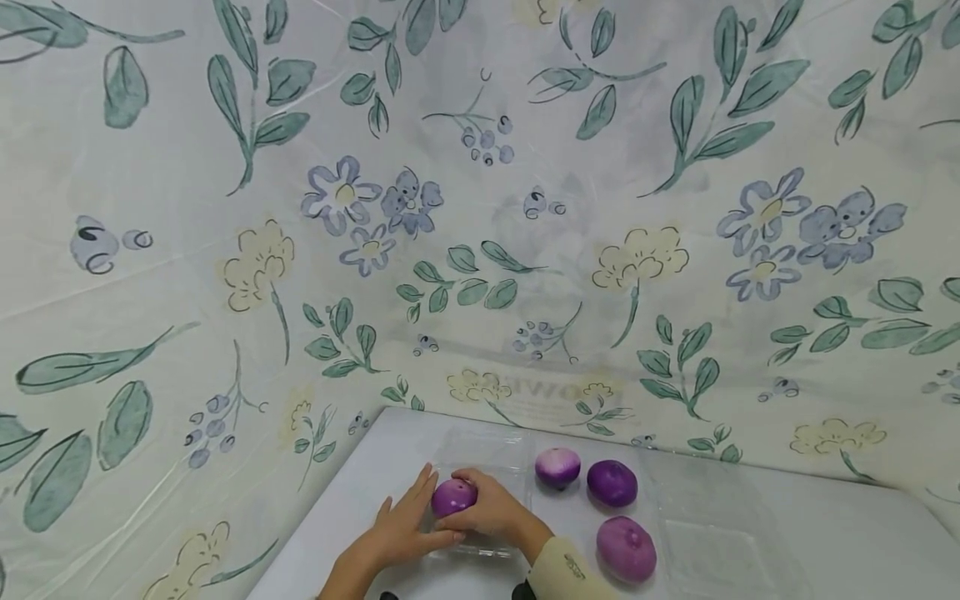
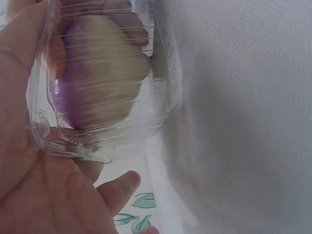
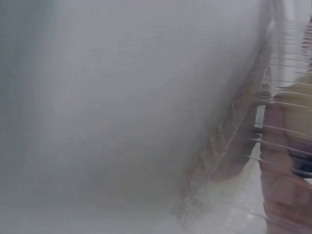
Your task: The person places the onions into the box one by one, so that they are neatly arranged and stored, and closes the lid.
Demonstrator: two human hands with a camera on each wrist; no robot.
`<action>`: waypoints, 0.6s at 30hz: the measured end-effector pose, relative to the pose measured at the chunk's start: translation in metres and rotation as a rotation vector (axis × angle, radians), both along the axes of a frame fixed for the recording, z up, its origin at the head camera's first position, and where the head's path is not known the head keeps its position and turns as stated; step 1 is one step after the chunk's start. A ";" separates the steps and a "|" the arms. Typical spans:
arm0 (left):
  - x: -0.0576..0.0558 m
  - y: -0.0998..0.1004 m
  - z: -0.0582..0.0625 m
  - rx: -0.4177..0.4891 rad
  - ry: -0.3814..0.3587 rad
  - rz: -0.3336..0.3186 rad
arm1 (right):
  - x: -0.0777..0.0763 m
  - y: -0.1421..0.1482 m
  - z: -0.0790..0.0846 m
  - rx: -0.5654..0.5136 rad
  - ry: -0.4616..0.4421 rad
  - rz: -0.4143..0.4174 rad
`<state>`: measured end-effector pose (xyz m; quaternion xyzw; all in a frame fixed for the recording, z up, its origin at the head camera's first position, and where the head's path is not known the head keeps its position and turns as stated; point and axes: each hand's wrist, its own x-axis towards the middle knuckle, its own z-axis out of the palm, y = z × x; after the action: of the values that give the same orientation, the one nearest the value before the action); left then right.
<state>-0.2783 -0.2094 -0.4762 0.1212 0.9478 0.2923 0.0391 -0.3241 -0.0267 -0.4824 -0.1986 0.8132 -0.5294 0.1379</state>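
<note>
A purple red onion [image 1: 454, 497] sits in a clear plastic box [image 1: 495, 442] at the front of the white table. My right hand [image 1: 491, 508] grips this onion from the right, thumb on the near side and fingers over the far side. On the left, my left hand [image 1: 401, 529] lies against the box with its fingers extended. Through the ribbed box wall [image 2: 105, 139] in the left wrist view, the onion [image 2: 105, 73] shows purple on one side and pale on the other. The right wrist view catches fingers [image 3: 280, 161] of the right hand behind the clear plastic.
Three more red onions stand right of the box: a pale-topped one [image 1: 557, 468], a dark purple one [image 1: 612, 483] and a larger pinkish one [image 1: 626, 550]. Farther right lies another clear plastic container [image 1: 720, 533]. A flower-printed sheet [image 1: 480, 275] hangs behind the table [image 1: 847, 533].
</note>
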 end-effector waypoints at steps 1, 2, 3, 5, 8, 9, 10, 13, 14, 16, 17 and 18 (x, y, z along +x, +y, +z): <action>0.000 0.000 0.000 0.002 -0.003 0.001 | 0.000 0.000 0.000 -0.003 -0.010 0.004; 0.000 0.001 0.000 0.008 -0.006 0.001 | 0.000 0.000 0.000 -0.008 -0.020 0.007; -0.001 0.001 0.000 0.013 -0.006 0.000 | 0.000 0.000 0.000 -0.011 -0.029 0.007; -0.002 0.001 0.000 0.016 -0.003 -0.003 | -0.001 0.000 0.001 -0.011 -0.037 0.003; -0.003 0.002 0.001 0.017 0.003 -0.004 | -0.001 0.001 0.003 -0.001 -0.035 -0.008; -0.003 0.003 0.001 0.015 0.003 -0.003 | -0.001 0.001 0.003 0.003 -0.034 -0.013; -0.004 0.003 0.002 0.013 0.004 -0.003 | -0.001 0.001 0.004 0.011 -0.031 -0.017; -0.004 0.004 0.002 0.010 -0.003 -0.002 | -0.001 0.002 0.004 0.031 -0.021 -0.029; -0.004 0.004 0.002 0.011 -0.004 -0.001 | -0.001 0.002 0.003 0.038 -0.016 -0.031; -0.003 0.004 0.002 0.008 -0.007 0.003 | -0.001 0.001 0.002 0.041 -0.009 -0.029; -0.003 0.004 0.002 0.006 -0.009 0.006 | 0.000 0.001 0.002 0.041 -0.004 -0.029; -0.003 0.004 0.002 0.004 -0.010 0.009 | 0.000 0.001 0.001 0.041 -0.002 -0.027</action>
<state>-0.2808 -0.2049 -0.4746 0.1158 0.9475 0.2951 0.0422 -0.3243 -0.0262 -0.4814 -0.1841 0.8264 -0.5147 0.1353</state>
